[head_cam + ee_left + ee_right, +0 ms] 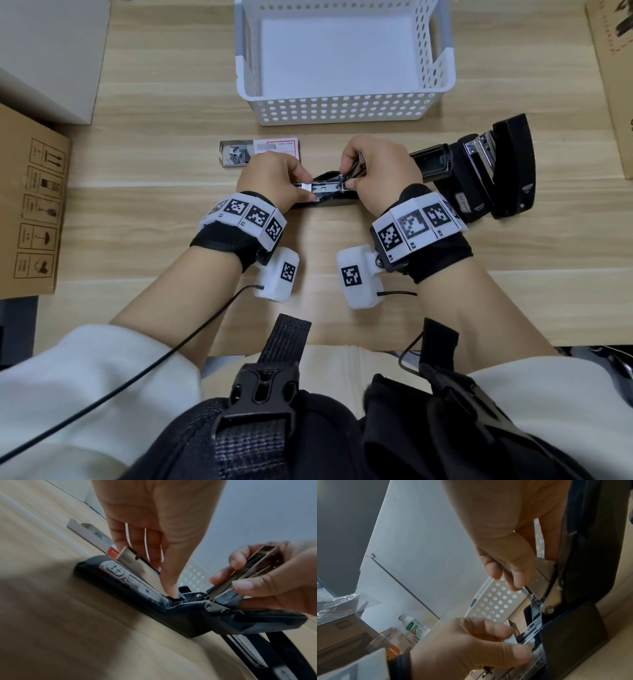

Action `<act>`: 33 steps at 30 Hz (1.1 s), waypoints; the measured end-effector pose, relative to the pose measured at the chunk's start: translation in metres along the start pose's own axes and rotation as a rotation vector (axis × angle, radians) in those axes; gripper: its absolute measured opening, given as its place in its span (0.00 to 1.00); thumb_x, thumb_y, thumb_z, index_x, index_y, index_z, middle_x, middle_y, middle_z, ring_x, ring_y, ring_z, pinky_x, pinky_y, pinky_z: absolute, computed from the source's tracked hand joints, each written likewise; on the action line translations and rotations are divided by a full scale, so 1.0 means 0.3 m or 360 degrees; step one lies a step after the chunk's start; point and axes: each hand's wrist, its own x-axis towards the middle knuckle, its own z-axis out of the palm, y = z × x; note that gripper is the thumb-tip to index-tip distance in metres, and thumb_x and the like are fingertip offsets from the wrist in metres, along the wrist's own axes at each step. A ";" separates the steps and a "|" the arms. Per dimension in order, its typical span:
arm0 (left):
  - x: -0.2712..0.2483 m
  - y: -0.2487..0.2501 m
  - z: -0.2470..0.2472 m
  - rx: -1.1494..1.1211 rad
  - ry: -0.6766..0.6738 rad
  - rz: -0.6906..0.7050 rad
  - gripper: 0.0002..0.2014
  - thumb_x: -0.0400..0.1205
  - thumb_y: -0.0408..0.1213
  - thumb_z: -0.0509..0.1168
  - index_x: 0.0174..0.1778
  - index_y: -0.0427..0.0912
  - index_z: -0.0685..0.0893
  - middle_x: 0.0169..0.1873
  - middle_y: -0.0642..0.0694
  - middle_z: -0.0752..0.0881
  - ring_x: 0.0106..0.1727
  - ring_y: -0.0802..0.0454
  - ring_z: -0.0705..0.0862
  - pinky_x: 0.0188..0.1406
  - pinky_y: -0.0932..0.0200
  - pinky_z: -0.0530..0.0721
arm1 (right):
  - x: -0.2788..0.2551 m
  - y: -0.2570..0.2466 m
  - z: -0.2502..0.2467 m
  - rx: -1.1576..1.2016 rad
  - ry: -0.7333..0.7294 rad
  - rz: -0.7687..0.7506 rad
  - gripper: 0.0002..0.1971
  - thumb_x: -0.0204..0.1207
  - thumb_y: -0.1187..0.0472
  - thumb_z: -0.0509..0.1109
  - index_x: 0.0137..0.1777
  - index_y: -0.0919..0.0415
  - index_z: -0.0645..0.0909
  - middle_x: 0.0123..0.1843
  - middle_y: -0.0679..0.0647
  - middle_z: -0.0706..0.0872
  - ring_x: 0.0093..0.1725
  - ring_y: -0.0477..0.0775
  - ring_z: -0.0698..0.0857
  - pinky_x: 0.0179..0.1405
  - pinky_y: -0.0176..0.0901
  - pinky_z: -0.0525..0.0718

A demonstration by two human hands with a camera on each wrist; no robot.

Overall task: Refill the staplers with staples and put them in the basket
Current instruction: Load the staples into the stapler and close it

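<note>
Pale wood-grain laminate covers the bench [144, 164], which fills most of the head view and runs in long horizontal planks. A white perforated basket [342, 106] stands at the upper centre of the frame, nothing visible inside it. Just below and left of it lies an open staple box [260, 152] with loose strips showing in its tray. At the left edge sits a brown cardboard carton [30, 212] printed with handling symbols, with a white panel [51, 51] above it; another cardboard edge shows at the upper right corner. At centre frame a small black stapler [329, 192] rests on the bench, hinged open. The left hand [274, 178] has its grip pinched on a strip of staples [306, 187] at the stapler's metal channel, thumb pressed down into the channel in the left wrist view. The right hand [376, 171] has its grip closed around the raised top arm of that stapler, holding it up and back. To the right, touching the right wrist band, lie two larger black staplers [486, 171], close together. In the right wrist view a white wall, a plastic bottle [414, 627] and a clear cup [385, 639] appear at the lower left.
</note>
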 end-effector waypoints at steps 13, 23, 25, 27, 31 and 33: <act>0.005 -0.012 0.005 -0.0033 -0.0042 -0.0026 0.12 0.64 0.39 0.79 0.39 0.53 0.85 0.40 0.51 0.87 0.44 0.52 0.83 0.54 0.52 0.83 | 0.006 0.003 0.007 -0.0014 -0.0018 -0.0013 0.15 0.69 0.70 0.68 0.38 0.46 0.74 0.44 0.49 0.84 0.46 0.56 0.82 0.44 0.46 0.80; -0.014 -0.078 -0.014 -0.0034 -0.0159 0.0308 0.13 0.70 0.34 0.75 0.50 0.47 0.89 0.50 0.44 0.87 0.54 0.47 0.83 0.60 0.52 0.79 | 0.006 0.008 0.006 -0.0010 -0.0010 -0.0029 0.14 0.69 0.71 0.68 0.39 0.47 0.75 0.46 0.51 0.85 0.46 0.57 0.82 0.43 0.46 0.79; -0.018 -0.090 -0.026 -0.0047 -0.0155 0.0327 0.13 0.70 0.34 0.74 0.51 0.47 0.89 0.49 0.43 0.87 0.53 0.46 0.83 0.59 0.53 0.78 | 0.005 0.007 0.005 -0.0008 -0.0007 -0.0034 0.14 0.69 0.71 0.68 0.39 0.48 0.75 0.45 0.51 0.84 0.46 0.57 0.82 0.44 0.47 0.80; -0.022 -0.097 -0.031 -0.0063 -0.0157 0.0344 0.12 0.71 0.34 0.74 0.51 0.46 0.89 0.49 0.42 0.87 0.53 0.46 0.82 0.58 0.54 0.78 | 0.006 0.007 0.004 -0.0002 -0.0003 -0.0039 0.15 0.69 0.72 0.68 0.39 0.48 0.75 0.45 0.51 0.83 0.47 0.57 0.82 0.45 0.48 0.82; -0.022 -0.104 -0.018 -0.0143 -0.0136 0.0313 0.12 0.72 0.32 0.73 0.51 0.44 0.89 0.49 0.42 0.87 0.52 0.47 0.82 0.56 0.60 0.78 | 0.001 0.003 -0.010 -0.0024 -0.0054 -0.0090 0.14 0.69 0.70 0.70 0.46 0.49 0.77 0.53 0.53 0.85 0.53 0.57 0.82 0.53 0.50 0.82; -0.024 -0.110 -0.008 -0.0251 -0.0094 0.0242 0.12 0.71 0.31 0.73 0.50 0.42 0.89 0.49 0.41 0.88 0.49 0.50 0.82 0.49 0.67 0.76 | -0.012 0.007 -0.034 -0.0042 -0.0032 -0.0117 0.14 0.69 0.65 0.74 0.52 0.51 0.79 0.57 0.51 0.84 0.58 0.54 0.81 0.56 0.48 0.80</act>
